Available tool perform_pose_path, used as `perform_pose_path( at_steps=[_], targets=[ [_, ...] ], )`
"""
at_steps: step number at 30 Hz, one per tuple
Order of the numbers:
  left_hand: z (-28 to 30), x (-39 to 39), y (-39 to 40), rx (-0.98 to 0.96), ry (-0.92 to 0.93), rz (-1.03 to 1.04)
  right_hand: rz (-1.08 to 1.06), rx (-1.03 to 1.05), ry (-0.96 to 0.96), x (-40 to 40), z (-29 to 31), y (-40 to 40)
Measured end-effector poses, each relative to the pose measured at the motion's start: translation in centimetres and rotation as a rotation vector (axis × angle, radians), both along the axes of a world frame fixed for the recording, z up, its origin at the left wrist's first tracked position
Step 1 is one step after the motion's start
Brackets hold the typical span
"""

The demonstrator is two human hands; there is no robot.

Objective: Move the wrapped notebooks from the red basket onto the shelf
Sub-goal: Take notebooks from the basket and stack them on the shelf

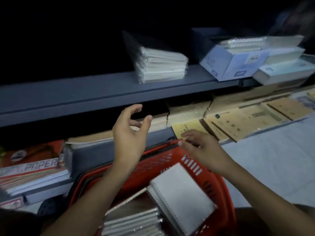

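The red basket (pixel 196 166) sits low in front of me. In it a wrapped white spiral notebook (pixel 182 193) leans on a stack of wrapped notebooks (pixel 134 222). Above, the grey shelf (pixel 102 89) carries a stack of wrapped white notebooks (pixel 162 65). My left hand (pixel 129 133) is raised below the shelf's front edge, fingers spread, with nothing in it. Over the basket's far rim my right hand (pixel 204 150) reaches out with fingers extended, its fingertips by a yellowish notebook (pixel 185 128); it grips nothing that I can see.
A blue-and-white box (pixel 235 63) with spiral pads and other packs fills the shelf's right end. Brown kraft notebooks (pixel 238 123) lie on the lower shelf. Paper packs (pixel 30 167) are stacked at lower left. The shelf's far left is dark.
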State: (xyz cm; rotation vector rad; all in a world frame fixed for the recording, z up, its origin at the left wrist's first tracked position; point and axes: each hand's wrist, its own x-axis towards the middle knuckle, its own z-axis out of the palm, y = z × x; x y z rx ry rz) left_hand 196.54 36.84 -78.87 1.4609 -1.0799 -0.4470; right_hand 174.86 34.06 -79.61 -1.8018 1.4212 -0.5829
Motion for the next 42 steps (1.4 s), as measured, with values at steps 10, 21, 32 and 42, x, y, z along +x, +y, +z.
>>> perform_pose_path(
  at_steps=[10,21,32,42],
  targets=[
    [-14.3,-7.1,8.4,0.923,0.497,-0.226,0.115,0.412,0.535,-4.3,-11.4,4.9],
    [-13.2,-9.7,10.7,1.07,-0.058,-0.192,-0.057,0.372,0.575,-2.8,-11.7,4.2],
    [-11.0,-7.3,10.5,0.815,0.763,-0.127,-0.185,0.46,0.326,-5.0,-7.6,4.4],
    [-2.8,-4.1,8.7,0.417,0.725,-0.288,-0.438,0.364,-0.304,-2.5,0.2,7.6]
  ],
)
